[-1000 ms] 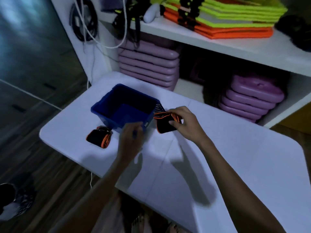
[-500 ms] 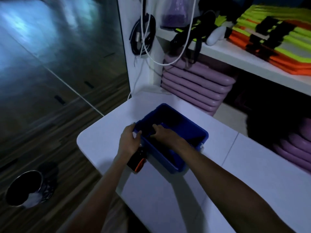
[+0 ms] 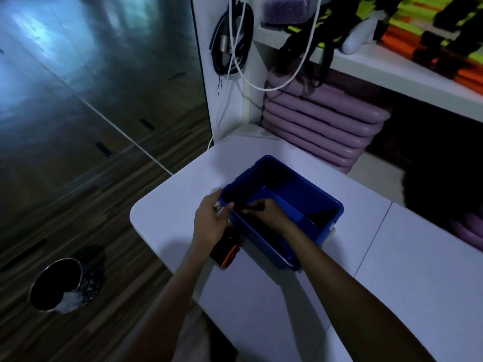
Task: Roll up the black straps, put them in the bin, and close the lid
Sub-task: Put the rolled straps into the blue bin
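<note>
The open blue bin (image 3: 324, 198) stands on the white table (image 3: 392, 283). My left hand (image 3: 210, 222) grips the bin's near-left corner, thumb over the rim. My right hand (image 3: 266, 214) reaches down inside the bin by that same corner, fingers curled on a dark rolled strap that is hard to make out in the shadow. A second rolled black strap (image 3: 226, 250) with an orange edge lies on the table against the bin's near wall, partly under my left wrist.
Behind the table a white shelf unit holds stacked purple pads (image 3: 321, 124) and bright folded vests (image 3: 428, 35). Cables (image 3: 230, 35) hang on its side. The table's left edge drops to a wooden floor with a metal waste bin (image 3: 56, 287).
My right hand carried the strap from beside the bin down into it. My left hand moved from the table to the bin's corner. The view swung left.
</note>
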`<state>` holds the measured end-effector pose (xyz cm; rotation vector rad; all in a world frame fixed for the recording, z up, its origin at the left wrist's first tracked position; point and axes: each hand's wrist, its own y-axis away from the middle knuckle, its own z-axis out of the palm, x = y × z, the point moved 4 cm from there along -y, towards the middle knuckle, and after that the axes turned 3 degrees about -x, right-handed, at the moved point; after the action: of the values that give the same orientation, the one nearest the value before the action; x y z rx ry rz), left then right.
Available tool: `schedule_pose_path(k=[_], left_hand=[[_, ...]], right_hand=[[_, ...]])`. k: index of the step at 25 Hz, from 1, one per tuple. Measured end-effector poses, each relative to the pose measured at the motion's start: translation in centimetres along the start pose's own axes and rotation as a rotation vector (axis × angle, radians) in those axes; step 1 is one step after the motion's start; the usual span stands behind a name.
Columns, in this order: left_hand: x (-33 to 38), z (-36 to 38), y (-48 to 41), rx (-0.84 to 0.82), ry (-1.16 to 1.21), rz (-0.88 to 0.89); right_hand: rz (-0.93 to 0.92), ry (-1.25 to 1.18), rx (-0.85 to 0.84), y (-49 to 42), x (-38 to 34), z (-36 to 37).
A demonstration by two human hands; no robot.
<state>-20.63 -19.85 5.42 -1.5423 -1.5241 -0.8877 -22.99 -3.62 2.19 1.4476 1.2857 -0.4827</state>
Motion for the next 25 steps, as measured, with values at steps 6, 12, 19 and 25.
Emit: schedule_pose_path(k=[6, 12, 19, 25], left_hand=[[-0.7, 0.4, 0.0, 0.012, 0.03, -0.042], [-1.5, 0.4, 0.5, -0.032, 0.072, -0.05], [-4.7, 0.1, 2.2, 0.013, 0.0, -0.175], [-8.2, -1.9, 4.4, 0.072, -0.007, -0.282]], right_hand=[[0.033, 0.022, 0.009, 0.2, -0.1, 0.3], [0.116, -0.073, 0.025, 0.7, 0.7, 0.0], [0.15, -0.003, 0.038, 1.7, 0.5, -1.0], [-0.244, 0.245, 0.587, 8.7, -2.8, -1.1]])
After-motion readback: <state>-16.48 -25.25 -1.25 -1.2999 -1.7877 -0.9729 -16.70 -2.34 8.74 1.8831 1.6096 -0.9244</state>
